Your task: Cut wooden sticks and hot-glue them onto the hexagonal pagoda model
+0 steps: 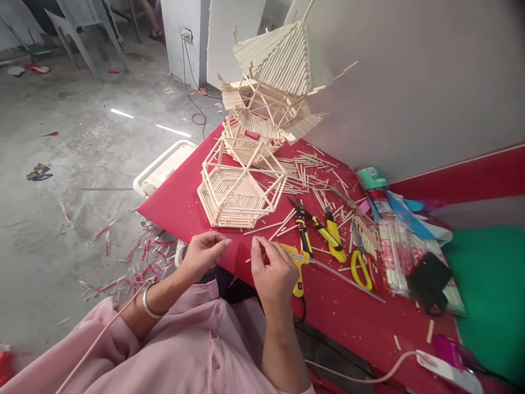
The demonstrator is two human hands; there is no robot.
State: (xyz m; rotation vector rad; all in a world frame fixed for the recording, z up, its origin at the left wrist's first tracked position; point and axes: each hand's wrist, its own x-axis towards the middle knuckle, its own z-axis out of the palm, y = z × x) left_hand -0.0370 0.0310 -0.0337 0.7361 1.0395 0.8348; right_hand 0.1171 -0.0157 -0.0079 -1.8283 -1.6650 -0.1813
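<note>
My left hand is closed in a pinch at the table's near edge, thumb against the fingers. Facing it a short gap away, my right hand is pinched too. Whatever either hand might hold is too small to make out. Just beyond them stands an open, many-sided frame of thin wooden sticks on a stick base. Behind it rises a tiered stick tower with slanted roofs. A yellow glue gun lies beside my right hand, partly hidden by it.
Pliers, a yellow utility knife and scissors lie on the red table. Loose sticks are scattered there. Packed sticks and a green-lidded jar are to the right. Torn wrappers litter the floor.
</note>
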